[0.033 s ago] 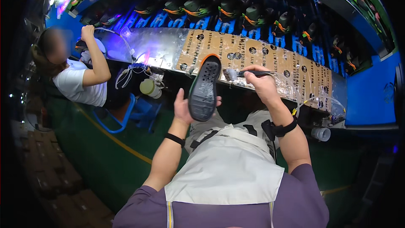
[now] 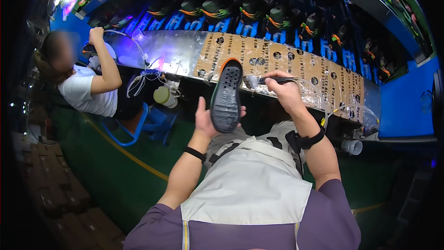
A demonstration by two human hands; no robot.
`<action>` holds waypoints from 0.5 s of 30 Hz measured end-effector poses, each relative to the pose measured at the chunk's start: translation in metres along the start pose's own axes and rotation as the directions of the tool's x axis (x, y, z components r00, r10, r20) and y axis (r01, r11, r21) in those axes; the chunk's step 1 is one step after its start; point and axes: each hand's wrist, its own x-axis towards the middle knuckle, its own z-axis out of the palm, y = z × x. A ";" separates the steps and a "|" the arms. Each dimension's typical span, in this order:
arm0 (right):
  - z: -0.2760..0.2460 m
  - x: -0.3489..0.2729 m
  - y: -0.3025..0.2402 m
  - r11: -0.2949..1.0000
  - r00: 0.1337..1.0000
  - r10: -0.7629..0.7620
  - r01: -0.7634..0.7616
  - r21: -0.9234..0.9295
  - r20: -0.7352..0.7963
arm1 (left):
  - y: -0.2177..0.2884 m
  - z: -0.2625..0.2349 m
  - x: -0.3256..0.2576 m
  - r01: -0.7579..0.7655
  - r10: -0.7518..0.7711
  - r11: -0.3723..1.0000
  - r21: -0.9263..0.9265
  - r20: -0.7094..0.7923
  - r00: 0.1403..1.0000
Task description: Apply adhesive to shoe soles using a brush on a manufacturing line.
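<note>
Sole (image 2: pixel 226 96): upright in our left hand (image 2: pixel 206 121), grip closed round its lower end, long axis vertical. Brush (image 2: pixel 263 81): pinched in our right hand (image 2: pixel 284 91), bristles just right of its upper half.

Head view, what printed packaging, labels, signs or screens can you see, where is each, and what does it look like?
Printed cardboard sheet: lining the bench edge ahead of both hands, long brown strip with black round marks and lettering.
Cardboard boxes: stacked lower left on the floor, plain brown.
No screens visible.
</note>
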 end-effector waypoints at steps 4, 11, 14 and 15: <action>0.028 0.018 -0.006 0.982 0.999 -0.032 0.026 -0.185 -0.030 | -0.031 -0.007 0.029 -0.048 0.041 0.994 -0.099 -0.071 0.997; 0.053 0.040 -0.021 0.942 0.960 -0.255 0.221 -0.255 -0.111 | -0.048 0.039 0.042 -0.135 0.140 0.985 0.103 -0.048 0.989; 0.062 0.033 -0.025 0.893 0.910 -0.397 0.354 -0.277 -0.117 | -0.049 0.047 0.045 -0.180 0.192 0.970 0.164 -0.060 0.980; 0.066 0.028 -0.023 0.815 0.861 -0.506 0.453 -0.361 -0.060 | -0.048 0.048 0.044 -0.220 0.238 0.955 0.198 -0.074 0.968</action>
